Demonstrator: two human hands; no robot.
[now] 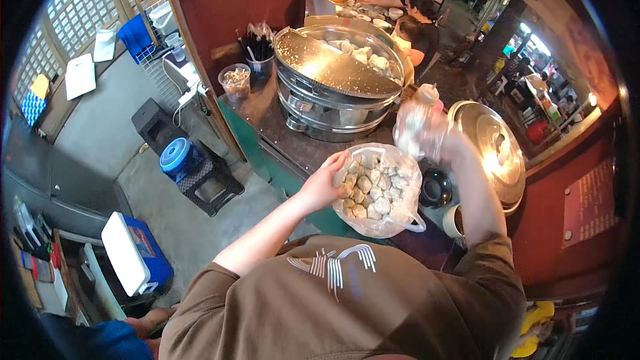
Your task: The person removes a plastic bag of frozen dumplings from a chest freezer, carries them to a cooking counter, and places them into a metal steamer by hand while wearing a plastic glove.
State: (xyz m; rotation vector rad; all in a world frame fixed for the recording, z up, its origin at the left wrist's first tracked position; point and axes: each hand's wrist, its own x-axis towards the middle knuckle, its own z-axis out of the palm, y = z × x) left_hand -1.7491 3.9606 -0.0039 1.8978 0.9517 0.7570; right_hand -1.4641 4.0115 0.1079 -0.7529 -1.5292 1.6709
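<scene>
My left hand point(325, 185) grips the left rim of a clear plastic bag point(408, 221) at the counter's front edge. Many pale, round dumplings point(373, 187) fill the bag, its mouth spread wide. Beyond the bag's right side, my right hand point(445, 139) is smeared by motion, so its fingers do not show clearly. It is nearest to a whitish, see-through blurred shape point(413, 130) and a bottle with a pale brownish top point(427, 93); whether it holds either, I cannot tell. Behind the bag stands a round metal steamer point(340, 110), its half-lid point(327, 60) tilted over more dumplings point(363, 53).
Right of the bag are a small black bowl point(435, 188) and a large round metal lid point(493, 150). A cup of brown bits point(235, 81) and a utensil holder point(260, 67) stand left of the steamer. Several people sit beyond the counter. A stool with a blue fan point(177, 155) stands left.
</scene>
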